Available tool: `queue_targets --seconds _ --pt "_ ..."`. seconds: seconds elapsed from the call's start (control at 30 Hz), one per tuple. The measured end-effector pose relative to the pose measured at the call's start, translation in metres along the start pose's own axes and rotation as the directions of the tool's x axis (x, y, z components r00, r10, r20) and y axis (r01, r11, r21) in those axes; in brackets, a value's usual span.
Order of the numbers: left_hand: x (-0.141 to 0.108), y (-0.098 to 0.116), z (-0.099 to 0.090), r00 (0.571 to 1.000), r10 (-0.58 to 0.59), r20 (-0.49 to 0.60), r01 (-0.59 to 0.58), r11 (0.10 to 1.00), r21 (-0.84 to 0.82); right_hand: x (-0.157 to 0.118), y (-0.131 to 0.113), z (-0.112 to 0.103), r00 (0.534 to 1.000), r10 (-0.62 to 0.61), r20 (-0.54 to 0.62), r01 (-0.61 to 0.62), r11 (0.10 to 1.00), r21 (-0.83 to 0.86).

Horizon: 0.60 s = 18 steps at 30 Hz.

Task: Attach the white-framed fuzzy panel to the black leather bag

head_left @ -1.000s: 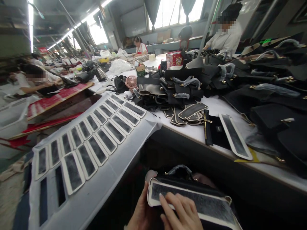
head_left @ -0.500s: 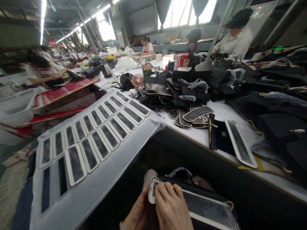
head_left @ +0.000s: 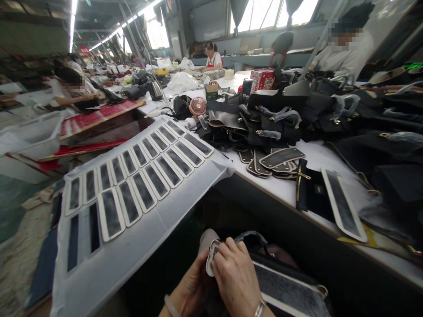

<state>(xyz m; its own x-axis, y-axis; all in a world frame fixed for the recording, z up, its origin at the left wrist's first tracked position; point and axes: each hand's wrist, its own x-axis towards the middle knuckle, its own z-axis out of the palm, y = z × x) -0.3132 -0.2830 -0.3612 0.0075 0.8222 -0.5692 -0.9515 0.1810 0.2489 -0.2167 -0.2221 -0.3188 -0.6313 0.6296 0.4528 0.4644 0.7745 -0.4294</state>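
Observation:
A black handbag (head_left: pixel 291 263) lies on its side across my lap, its strap-like handle (head_left: pixel 253 234) away from me. Along the side facing up runs a long dark panel (head_left: pixel 287 286) with a white border. At the panel's left end, my left hand (head_left: pixel 194 279) wraps around the bag's corner from below and the side. My right hand (head_left: pixel 235 275) lies over the same end, its bent fingers pressing on the panel near its rounded white edge. The right hand covers part of the panel, and the left fingertips are mostly hidden.
Rows of white-bordered dark panels (head_left: pixel 143 191) lie on a white-covered board (head_left: pixel 139 251) at left. On the table ahead are stacked black bags (head_left: pixel 251 114), brown-grey pieces (head_left: pixel 280 157), a zippered piece (head_left: pixel 302 185) and one loose panel (head_left: pixel 343 204). A small fan (head_left: pixel 197 107) stands behind; co-workers sit farther off.
The view has turned slightly left, so the surroundings appear farther right. My right fingers have shifted closer to the panel's left end, and more of both wrists shows.

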Motion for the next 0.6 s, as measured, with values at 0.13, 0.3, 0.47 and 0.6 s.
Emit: queue_targets --seconds 0.13,0.3,0.47,0.6 --pt "-0.008 0.007 0.009 1.0 -0.017 0.008 0.016 0.999 0.034 -0.001 -0.002 0.004 1.0 0.0 0.002 0.0 1.0 0.007" --pt "-0.013 0.009 0.019 0.999 0.033 0.016 -0.035 0.99 0.138 -0.004 -0.002 0.006 1.0 0.005 0.009 -0.005 1.0 0.021" --pt "-0.014 0.01 0.022 0.996 0.082 0.032 -0.087 0.97 0.229 -0.005 -0.001 0.007 1.0 0.018 0.003 -0.018 0.999 0.05" --pt "-0.009 0.017 0.022 0.981 0.194 -0.007 -0.169 0.871 0.46 -0.003 0.005 0.004 0.998 0.043 -0.047 -0.041 0.998 0.056"
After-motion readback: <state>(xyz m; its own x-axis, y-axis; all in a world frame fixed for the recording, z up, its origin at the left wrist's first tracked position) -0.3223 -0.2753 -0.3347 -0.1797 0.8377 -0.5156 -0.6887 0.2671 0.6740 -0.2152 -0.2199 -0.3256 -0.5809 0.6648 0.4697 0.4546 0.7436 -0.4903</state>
